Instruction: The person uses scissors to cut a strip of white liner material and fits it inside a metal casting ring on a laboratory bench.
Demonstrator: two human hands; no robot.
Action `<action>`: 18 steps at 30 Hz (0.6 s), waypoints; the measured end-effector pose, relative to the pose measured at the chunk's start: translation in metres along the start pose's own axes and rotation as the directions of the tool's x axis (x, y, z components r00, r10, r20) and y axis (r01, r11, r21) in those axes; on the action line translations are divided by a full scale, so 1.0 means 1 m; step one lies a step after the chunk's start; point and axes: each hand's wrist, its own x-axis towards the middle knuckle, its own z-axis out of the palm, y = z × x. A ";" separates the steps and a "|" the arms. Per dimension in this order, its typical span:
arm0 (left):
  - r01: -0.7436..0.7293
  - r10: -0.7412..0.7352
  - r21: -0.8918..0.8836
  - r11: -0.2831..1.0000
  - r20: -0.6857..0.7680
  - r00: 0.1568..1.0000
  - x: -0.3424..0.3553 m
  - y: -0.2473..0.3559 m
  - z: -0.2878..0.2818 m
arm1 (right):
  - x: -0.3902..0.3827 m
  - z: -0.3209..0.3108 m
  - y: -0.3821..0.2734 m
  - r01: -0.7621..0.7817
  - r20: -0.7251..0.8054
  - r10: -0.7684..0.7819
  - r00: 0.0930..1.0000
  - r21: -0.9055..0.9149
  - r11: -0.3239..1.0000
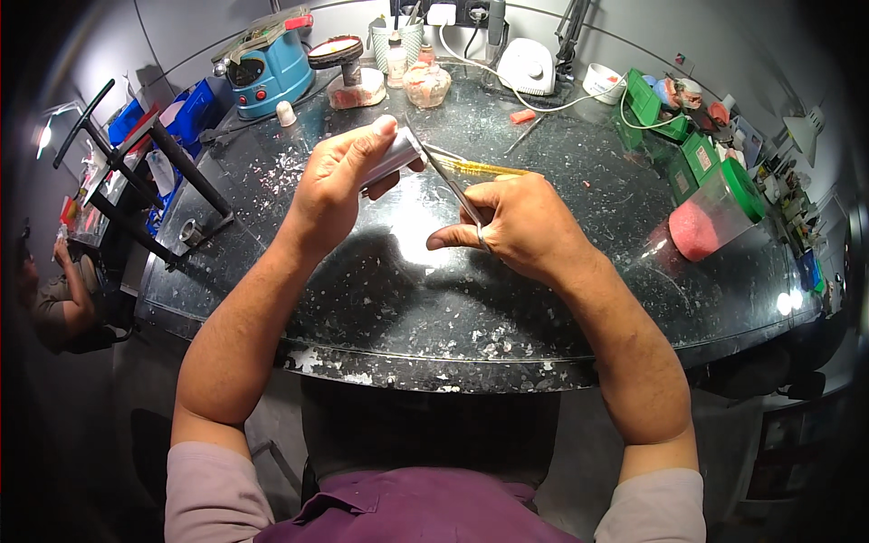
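Left hand [339, 172] clamped around a silver cylinder [392, 157], held up over the middle of the black table [434, 312]. Right hand [525, 222] gripped a slim metal tool [448, 181], thumb and fingers around its handle end. Tool's far end sat right by the cylinder's end; couldn't tell if touching. Yellow strip [493, 168] lay just beyond the right hand. Green-lidded jar [715, 217] with pink contents was at right, blue machine [272, 77] at back left.
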 end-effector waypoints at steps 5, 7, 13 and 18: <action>0.098 -0.120 -0.131 0.986 -0.169 0.978 0.003 0.002 0.011 | 0.000 -0.004 -0.005 -0.056 0.047 0.054 0.997 0.031 0.998; 0.168 -0.220 -0.193 0.967 -0.292 0.931 0.003 0.008 0.017 | 0.001 -0.003 -0.003 -0.067 0.044 0.065 0.997 0.034 0.997; 0.299 -0.288 -0.361 0.883 0.087 0.954 0.006 -0.013 -0.009 | 0.002 -0.003 0.000 -0.105 0.013 0.104 0.995 0.068 0.992; 0.369 -0.400 -0.588 0.720 0.083 0.913 0.008 -0.018 -0.002 | 0.001 -0.007 -0.005 -0.209 0.137 0.186 0.973 0.182 0.961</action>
